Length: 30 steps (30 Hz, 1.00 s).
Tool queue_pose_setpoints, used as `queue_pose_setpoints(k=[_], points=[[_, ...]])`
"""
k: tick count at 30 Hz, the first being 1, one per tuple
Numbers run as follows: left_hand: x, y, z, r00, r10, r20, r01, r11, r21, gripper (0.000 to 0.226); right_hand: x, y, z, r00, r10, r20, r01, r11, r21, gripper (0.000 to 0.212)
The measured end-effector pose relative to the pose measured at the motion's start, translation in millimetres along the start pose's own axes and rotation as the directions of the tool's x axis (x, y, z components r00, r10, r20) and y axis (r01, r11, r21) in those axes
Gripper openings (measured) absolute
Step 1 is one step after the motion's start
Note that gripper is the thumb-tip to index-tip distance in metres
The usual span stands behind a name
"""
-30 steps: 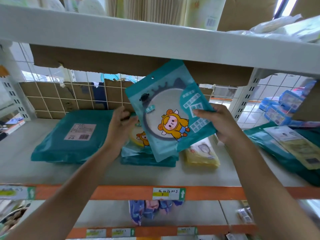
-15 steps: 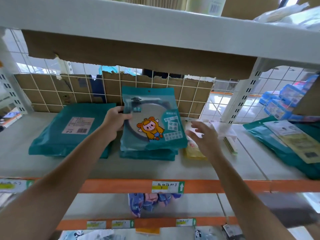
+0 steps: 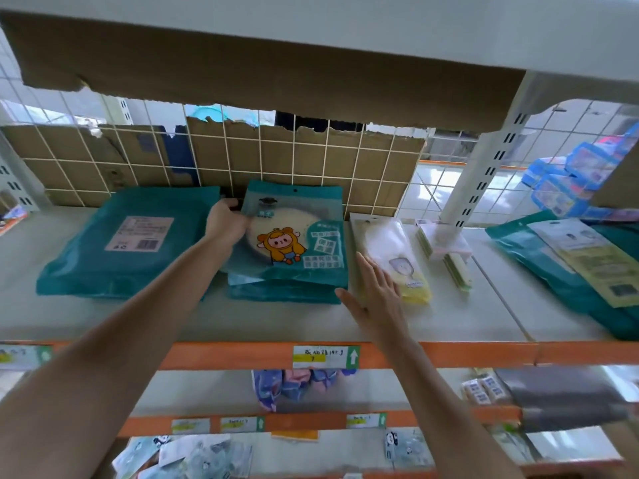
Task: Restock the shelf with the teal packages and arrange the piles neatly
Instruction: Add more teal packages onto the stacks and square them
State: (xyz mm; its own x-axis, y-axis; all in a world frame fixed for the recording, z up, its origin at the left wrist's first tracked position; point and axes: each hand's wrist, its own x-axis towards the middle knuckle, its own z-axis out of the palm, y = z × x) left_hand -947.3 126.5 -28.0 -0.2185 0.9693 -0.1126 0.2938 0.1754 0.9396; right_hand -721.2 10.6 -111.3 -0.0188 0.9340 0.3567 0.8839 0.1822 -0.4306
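Change since a second ago is plain: the left hand (image 3: 226,221), centre-left of the frame, keeps its grip curled round the left edge of the teal package (image 3: 294,236). That package then stood upright in mid-air between both hands and now lies flat on top of the pile (image 3: 283,292) at the middle of the shelf (image 3: 242,323), close to the wire-grid back (image 3: 311,160). The right hand (image 3: 377,299), lifted clear half a second ago, is now lower, its grip spread with straight fingers and its thumb touching the pile's lower right corner. The package is a glossy teal pouch with a hang hole at its top, a round pale window, a cartoon figure in a yellow-orange suit and white-boxed lettering at its right. A large teal mailer bag (image 3: 128,243) lies left of the pile; a yellow packet (image 3: 397,261) lies just right of it.
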Motion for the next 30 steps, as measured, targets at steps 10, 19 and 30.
queue_pose_setpoints(k=[10, 19, 30], points=[[-58.6, -24.2, -5.4, 0.735, 0.266, 0.624, -0.666, 0.456, 0.590, 0.112, -0.5, 4.6, 5.3, 1.000, -0.013, 0.013, 0.013, 1.000, -0.022, 0.094], [-63.4, -24.4, 13.1, 0.768, 0.252, 0.589, -0.640, 0.327, 0.695, 0.067, -0.5, 4.0, 5.0, 1.000, 0.019, 0.018, -0.019, 1.000, -0.005, 0.097], [-65.7, -25.9, 11.2, 0.774, 0.363, 0.519, -0.631, 0.365, 0.685, 0.081, -0.9, 4.2, 3.9, 1.000, 0.003, 0.017, -0.004, 1.000, 0.019, 0.093]])
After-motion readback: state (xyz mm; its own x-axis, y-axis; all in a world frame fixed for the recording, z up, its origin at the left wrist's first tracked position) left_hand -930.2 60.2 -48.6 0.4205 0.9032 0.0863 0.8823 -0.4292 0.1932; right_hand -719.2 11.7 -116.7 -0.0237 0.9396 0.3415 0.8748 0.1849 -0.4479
